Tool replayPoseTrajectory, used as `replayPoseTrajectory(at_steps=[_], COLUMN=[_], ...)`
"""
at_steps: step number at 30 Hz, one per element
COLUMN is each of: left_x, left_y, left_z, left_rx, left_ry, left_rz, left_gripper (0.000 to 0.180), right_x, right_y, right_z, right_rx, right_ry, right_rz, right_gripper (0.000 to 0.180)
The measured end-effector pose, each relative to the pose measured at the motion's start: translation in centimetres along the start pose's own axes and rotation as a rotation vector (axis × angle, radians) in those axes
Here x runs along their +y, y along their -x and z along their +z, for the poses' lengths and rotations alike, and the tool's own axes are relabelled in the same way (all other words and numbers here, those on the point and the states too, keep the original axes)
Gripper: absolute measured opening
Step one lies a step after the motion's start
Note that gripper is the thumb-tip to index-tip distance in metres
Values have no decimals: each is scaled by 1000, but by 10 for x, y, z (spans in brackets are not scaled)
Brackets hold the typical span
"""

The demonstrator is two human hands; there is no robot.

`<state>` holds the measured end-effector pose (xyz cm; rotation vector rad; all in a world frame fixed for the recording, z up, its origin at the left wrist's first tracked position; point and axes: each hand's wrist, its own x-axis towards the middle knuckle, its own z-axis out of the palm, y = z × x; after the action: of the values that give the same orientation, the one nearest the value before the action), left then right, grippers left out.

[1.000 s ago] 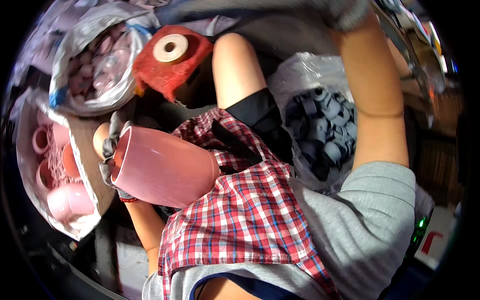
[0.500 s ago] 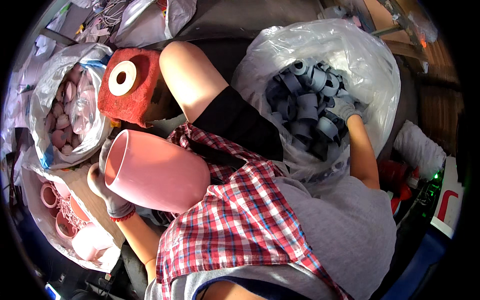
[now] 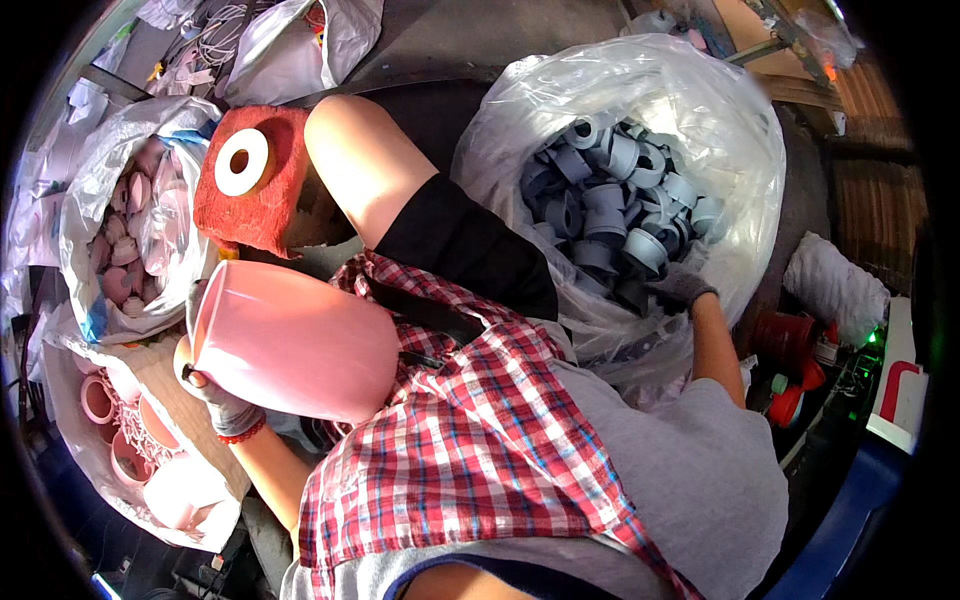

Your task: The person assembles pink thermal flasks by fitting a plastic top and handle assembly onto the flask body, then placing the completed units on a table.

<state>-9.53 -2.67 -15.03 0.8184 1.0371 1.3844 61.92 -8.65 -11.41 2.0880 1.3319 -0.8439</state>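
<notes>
1. Grip of the right hand [image 3: 682, 290]: gloved, its fingers curled down among the grey plastic rings [image 3: 612, 215]; whether they are pinching one ring cannot be told, since the fingertips are buried in the pile.
2. Rings lie from the right hand toward ten and eleven o'clock, heaped in a clear plastic bag [image 3: 740, 130] with no shared axis.
3. Right arm runs straight from the shoulder up toward one o'clock, bare forearm over the bag's near wall.
4. Grip of the left hand [image 3: 205, 385]: gloved fingers wrapped on the rim of a pink plastic pot [image 3: 300, 340], pressed against it.
5. Pot's long axis runs from nine o'clock to three, open mouth at the hand, base over the lap.
6. Right hand is much the nearer to the rings; the pot sits well apart, across the lap.
</notes>
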Motion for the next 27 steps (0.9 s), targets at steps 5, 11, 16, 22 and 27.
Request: replayPoseTrajectory(at_steps=[5,11,16,22,27], left_x=[11,25,56,51,58], left_y=[4,6,6,18,33], left_z=[41,101,120,130,116], left_rx=[-177,-125,-127,-278,-71], left_ry=[334,18,-194,-68,-45], left_rz=[-40,22,90,103,85], left_gripper=[91,99,88,113,121], right_x=[-29,-16,23,103,92], right_y=[-36,-78,-121,-139,-62], right_z=[54,43,16,27,-21], right_rx=[0,417,590,820,1043], right_ry=[-600,-589,-651,-816,-982], right_rz=[-34,-81,-19,-29,-276], right_gripper=[71,62,55,47,40])
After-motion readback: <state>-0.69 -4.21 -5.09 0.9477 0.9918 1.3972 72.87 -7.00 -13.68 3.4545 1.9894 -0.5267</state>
